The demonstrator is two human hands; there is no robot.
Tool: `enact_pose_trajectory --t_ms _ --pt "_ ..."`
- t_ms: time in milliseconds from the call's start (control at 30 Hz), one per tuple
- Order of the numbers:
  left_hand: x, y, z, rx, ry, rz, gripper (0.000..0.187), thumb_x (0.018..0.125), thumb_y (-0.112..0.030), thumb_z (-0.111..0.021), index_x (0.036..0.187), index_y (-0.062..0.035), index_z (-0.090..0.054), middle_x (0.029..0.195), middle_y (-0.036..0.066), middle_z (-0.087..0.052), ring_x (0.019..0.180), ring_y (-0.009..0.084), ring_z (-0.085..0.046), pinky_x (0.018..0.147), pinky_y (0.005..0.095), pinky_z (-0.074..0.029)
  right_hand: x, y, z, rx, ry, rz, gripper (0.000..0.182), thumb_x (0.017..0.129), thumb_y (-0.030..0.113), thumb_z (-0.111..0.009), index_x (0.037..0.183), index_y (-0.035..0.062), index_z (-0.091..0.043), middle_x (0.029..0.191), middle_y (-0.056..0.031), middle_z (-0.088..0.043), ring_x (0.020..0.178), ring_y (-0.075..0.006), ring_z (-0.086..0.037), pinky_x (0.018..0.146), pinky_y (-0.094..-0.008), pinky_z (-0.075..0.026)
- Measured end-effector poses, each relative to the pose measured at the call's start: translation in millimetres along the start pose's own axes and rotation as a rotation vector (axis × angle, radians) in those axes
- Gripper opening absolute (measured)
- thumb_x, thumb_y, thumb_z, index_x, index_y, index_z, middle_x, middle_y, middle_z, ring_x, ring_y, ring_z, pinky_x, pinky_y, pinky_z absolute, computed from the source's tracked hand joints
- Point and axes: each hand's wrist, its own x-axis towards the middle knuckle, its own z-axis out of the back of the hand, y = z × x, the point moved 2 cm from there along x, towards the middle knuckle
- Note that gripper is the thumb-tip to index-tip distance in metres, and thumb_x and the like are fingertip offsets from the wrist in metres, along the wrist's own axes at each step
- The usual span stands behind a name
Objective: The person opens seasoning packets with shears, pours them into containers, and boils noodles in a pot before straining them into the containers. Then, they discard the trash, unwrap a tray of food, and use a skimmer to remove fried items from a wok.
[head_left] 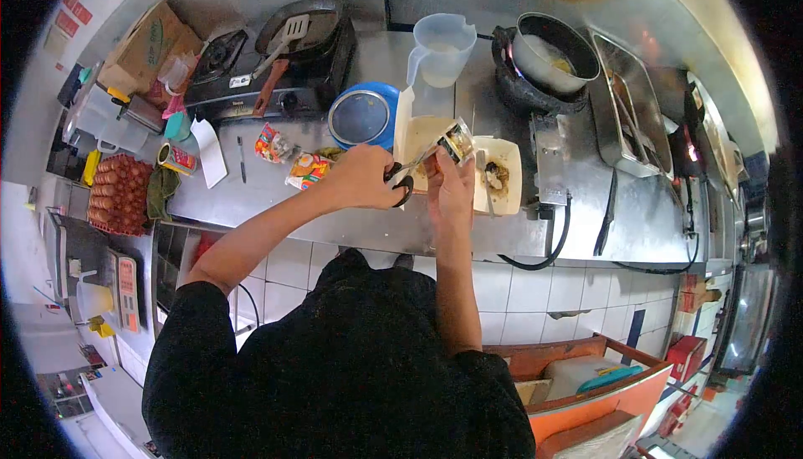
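My left hand [361,176] is closed round the black handles of a pair of scissors [405,183]. The blades point up and to the right, at a small printed sachet [457,142]. That sachet is pinched in my right hand [452,185]; whether the blades are cutting it is too small to tell. Both hands are over an open paper food box [507,155]. Dark and pale food [495,176] lies in its right part, with a utensil handle [488,196] beside it. My left hand and the scissors partly hide the box's left part.
A blue-rimmed round container [362,116], clear jug [442,45] and noodle packets [309,170] stand behind. A pot [554,51] sits over a lit burner at right, near a metal tray [627,116]. A gas stove [276,91] and stacked eggs [120,193] are at left.
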Motion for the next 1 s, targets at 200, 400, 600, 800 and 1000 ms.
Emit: enact_pose_trajectory --t_ms 200,400,600,800,1000 --pt "6 -2 0 -0.015 -0.001 -0.010 0.035 0.065 -0.029 -0.070 0.058 0.0027 -0.058 0.055 0.020 -0.057 0.053 0.0357 -0.060 0.055 0.0422 -0.048 2 0 1 0.016 0.021 0.020 0.036 0.092 0.003 -0.058 0.126 0.0061 -0.046 0.114 -0.0068 -0.061 0.103 -0.0175 -0.061 0.090 -0.0321 -0.051" --pt "11 3 -2 0.006 0.019 -0.020 0.034 0.066 -0.028 -0.069 0.058 0.0031 -0.057 0.056 0.022 -0.057 0.055 0.0376 -0.060 0.056 0.0432 -0.048 8 -6 10 0.024 -0.026 0.007 0.036 0.092 0.003 -0.059 0.126 0.0074 -0.047 0.114 -0.0061 -0.061 0.102 -0.0169 -0.061 0.088 -0.0321 -0.051" --pt "18 6 -5 0.000 0.033 -0.020 0.032 0.067 -0.027 -0.067 0.058 0.0026 -0.057 0.056 0.021 -0.057 0.055 0.0385 -0.060 0.055 0.0441 -0.047 10 -5 11 0.009 -0.048 0.019 0.039 0.091 0.003 -0.060 0.127 0.0058 -0.046 0.115 -0.0065 -0.059 0.101 -0.0164 -0.061 0.087 -0.0311 -0.051" --pt "25 13 -11 -0.015 0.052 -0.027 0.034 0.065 -0.029 -0.071 0.061 0.0029 -0.062 0.058 0.022 -0.059 0.058 0.0384 -0.062 0.059 0.0443 -0.050 14 -6 14 0.019 -0.030 0.036 0.043 0.090 0.000 -0.060 0.129 0.0035 -0.043 0.116 -0.0081 -0.058 0.102 -0.0162 -0.060 0.087 -0.0301 -0.051" --pt "29 6 -7 -0.029 0.062 0.032 0.033 0.065 -0.029 -0.070 0.061 0.0034 -0.061 0.059 0.023 -0.059 0.059 0.0391 -0.062 0.059 0.0444 -0.050 16 -11 14 -0.022 -0.054 0.053 0.035 0.090 0.002 -0.061 0.124 0.0041 -0.050 0.113 -0.0064 -0.061 0.102 -0.0167 -0.061 0.088 -0.0320 -0.051"
